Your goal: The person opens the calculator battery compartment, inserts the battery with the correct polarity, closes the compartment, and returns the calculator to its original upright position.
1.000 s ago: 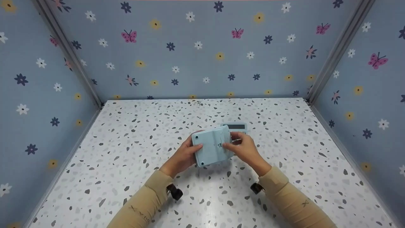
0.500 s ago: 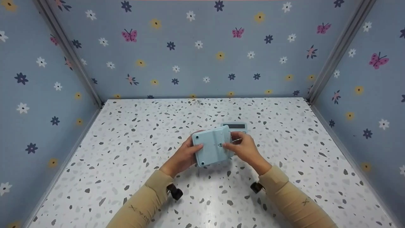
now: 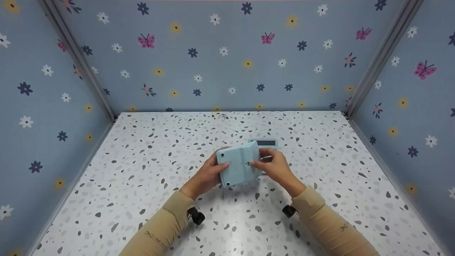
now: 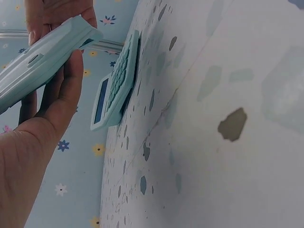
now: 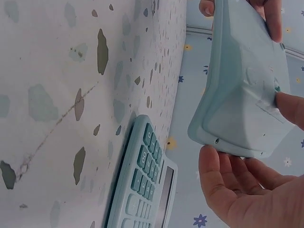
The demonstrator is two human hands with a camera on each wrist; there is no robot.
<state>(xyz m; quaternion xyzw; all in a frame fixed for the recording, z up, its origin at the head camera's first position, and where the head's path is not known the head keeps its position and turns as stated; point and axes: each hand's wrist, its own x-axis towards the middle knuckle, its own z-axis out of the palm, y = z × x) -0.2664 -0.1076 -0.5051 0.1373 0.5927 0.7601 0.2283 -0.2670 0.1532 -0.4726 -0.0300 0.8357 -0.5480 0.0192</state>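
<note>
A light-blue calculator (image 3: 233, 169) is held up above the table, its back turned towards the head view with dark dots at two corners. My left hand (image 3: 208, 174) grips its left end, thumb on the back and fingers behind. At the other end, my right hand (image 3: 279, 170) pinches it: in the right wrist view the thumb presses by a small latch on the battery cover (image 5: 266, 97), and the fingertips (image 5: 209, 161) touch the end edge. Behind the hands, a second light-blue calculator (image 3: 266, 143) lies on the table, keys and screen up, partly hidden in the head view.
The white table (image 3: 160, 142) has grey speckles and a thin crack-like line in the wrist views. Blue walls (image 3: 227, 71) with flowers and butterflies enclose its back and sides, with grey metal strips (image 3: 78, 60) at the corners. Small black devices (image 3: 196, 216) sit at both wrists.
Both hands keep their hold on the calculator in almost the same place. The head view shifts very slightly; the calculator on the table stays put.
</note>
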